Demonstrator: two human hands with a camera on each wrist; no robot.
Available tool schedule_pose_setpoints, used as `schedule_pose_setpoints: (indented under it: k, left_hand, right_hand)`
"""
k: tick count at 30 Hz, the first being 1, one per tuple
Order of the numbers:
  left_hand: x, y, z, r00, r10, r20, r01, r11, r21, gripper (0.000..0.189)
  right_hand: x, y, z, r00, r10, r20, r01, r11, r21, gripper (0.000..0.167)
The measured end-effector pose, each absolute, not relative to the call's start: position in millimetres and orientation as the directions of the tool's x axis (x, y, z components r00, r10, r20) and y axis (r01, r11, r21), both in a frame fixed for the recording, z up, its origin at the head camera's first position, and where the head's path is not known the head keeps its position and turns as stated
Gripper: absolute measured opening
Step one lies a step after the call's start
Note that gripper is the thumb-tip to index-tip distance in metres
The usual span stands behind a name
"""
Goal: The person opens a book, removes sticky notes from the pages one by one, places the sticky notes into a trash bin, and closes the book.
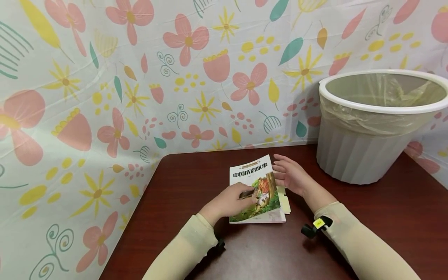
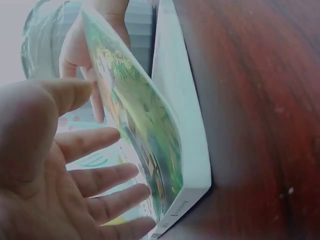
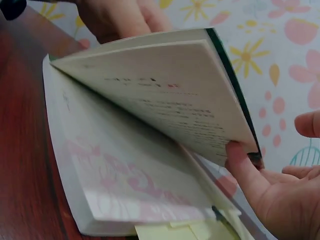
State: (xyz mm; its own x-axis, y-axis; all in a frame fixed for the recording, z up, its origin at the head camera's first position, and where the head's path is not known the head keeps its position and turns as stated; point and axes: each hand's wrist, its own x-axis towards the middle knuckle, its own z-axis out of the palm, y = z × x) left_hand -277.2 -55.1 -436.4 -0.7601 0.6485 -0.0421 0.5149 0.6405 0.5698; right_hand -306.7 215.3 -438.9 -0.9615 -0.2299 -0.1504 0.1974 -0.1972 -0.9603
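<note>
A paperback book (image 1: 250,171) with an illustrated cover and printed title lies on the dark table, its front partly raised. My left hand (image 1: 231,200) is over the cover; in the left wrist view its fingers (image 2: 100,175) stretch towards the picture, fingertips at the cover. At the book's right edge my right hand (image 1: 290,175) has its fingers extended. In the right wrist view, one finger (image 3: 240,155) of that hand touches the printed inner page (image 3: 165,95) of the lifted part. Below, a page (image 3: 135,165) with a pink pattern shows. Pale yellow sticky tabs (image 1: 286,202) jut from the side.
A grey waste bin (image 1: 353,155) with a white rim and a clear plastic liner stands at the table's back right. Behind the brown table (image 1: 189,175) hangs a flower-patterned cloth (image 1: 140,77). Each wrist carries a small black camera mount (image 1: 311,230).
</note>
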Motion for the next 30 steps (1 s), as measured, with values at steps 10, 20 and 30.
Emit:
schedule_pose_setpoints:
  k: [10,20,30]
  left_hand:
    - [-291,-73,-436,-0.829,0.555,-0.068,0.257,0.487,0.835,0.048]
    - [-297,-86,-430,-0.843,0.519,-0.141,-0.041,0.2,0.979,0.048]
    - [-301,-102,-419,-0.907,0.417,-0.062,-0.108,-0.088,0.99,0.051]
  right_hand:
    - [-288,182,-421,-0.928,-0.358,-0.104,0.163,-0.14,-0.977,0.075]
    - [-262,137,-420,-0.879,-0.474,-0.047,0.01,0.081,-0.997,0.069]
    - [-240,100,-433,-0.845,-0.53,0.065,-0.281,0.337,-0.899,0.071]
